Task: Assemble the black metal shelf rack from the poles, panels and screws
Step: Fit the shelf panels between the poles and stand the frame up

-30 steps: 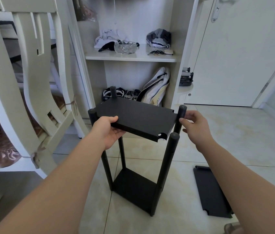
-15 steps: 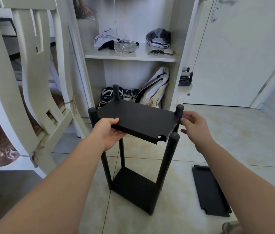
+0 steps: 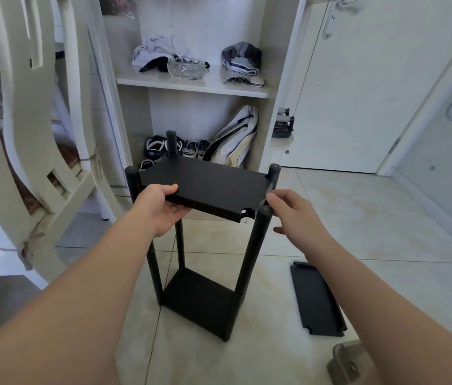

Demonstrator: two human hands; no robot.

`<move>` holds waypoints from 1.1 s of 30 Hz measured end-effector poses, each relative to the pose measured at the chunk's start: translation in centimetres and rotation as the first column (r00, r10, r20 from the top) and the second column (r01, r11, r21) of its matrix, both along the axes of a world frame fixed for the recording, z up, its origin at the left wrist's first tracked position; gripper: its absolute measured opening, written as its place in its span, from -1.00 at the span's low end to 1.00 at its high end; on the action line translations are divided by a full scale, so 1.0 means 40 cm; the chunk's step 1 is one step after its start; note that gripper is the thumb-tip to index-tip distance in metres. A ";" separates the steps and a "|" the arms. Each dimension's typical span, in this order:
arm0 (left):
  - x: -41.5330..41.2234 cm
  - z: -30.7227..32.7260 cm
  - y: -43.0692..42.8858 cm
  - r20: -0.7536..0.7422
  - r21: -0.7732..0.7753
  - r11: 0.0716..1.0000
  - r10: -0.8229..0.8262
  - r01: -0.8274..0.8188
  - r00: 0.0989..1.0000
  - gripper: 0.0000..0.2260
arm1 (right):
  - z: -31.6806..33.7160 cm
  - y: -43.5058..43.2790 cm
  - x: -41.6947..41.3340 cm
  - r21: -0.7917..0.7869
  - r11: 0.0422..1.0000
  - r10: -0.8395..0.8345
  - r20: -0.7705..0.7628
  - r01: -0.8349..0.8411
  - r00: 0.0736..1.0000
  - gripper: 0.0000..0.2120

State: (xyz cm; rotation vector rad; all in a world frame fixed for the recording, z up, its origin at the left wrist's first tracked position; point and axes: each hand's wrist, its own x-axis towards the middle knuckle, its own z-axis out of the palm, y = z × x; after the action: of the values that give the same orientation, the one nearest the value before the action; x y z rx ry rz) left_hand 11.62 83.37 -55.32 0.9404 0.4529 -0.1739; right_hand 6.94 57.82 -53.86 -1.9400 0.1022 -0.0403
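The panel (image 3: pixel 211 182) hides the fingertips of my left hand (image 3: pixel 161 211). Whether my right hand (image 3: pixel 294 215) grips its 3 o'clock edge, I cannot tell. At 5 o'clock my forearm (image 3: pixel 386 315) and the bottom edge cut off a grey thing (image 3: pixel 344 362).
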 end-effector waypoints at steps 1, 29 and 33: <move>-0.001 0.001 0.000 0.001 -0.001 1.000 -0.001 0.001 1.000 -0.81 | 0.004 0.004 -0.019 0.007 1.000 0.009 -0.008 -0.009 1.000 -0.76; -0.010 -0.037 -0.185 -0.017 -0.088 0.993 0.071 -0.073 0.997 -0.70 | -0.012 -0.099 0.056 -0.271 0.916 -0.223 0.271 0.296 0.937 -0.92; -0.009 -0.036 -0.196 -0.020 -0.110 0.989 0.100 -0.101 0.995 -0.70 | -0.025 -0.112 0.038 -0.049 0.954 -0.283 0.179 0.296 0.942 -0.90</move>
State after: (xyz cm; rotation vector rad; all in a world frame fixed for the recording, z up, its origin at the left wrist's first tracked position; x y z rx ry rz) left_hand 11.27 75.54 -56.76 0.8062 0.4983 -0.1132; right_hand 8.44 53.34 -54.84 -1.9741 0.2757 -0.4108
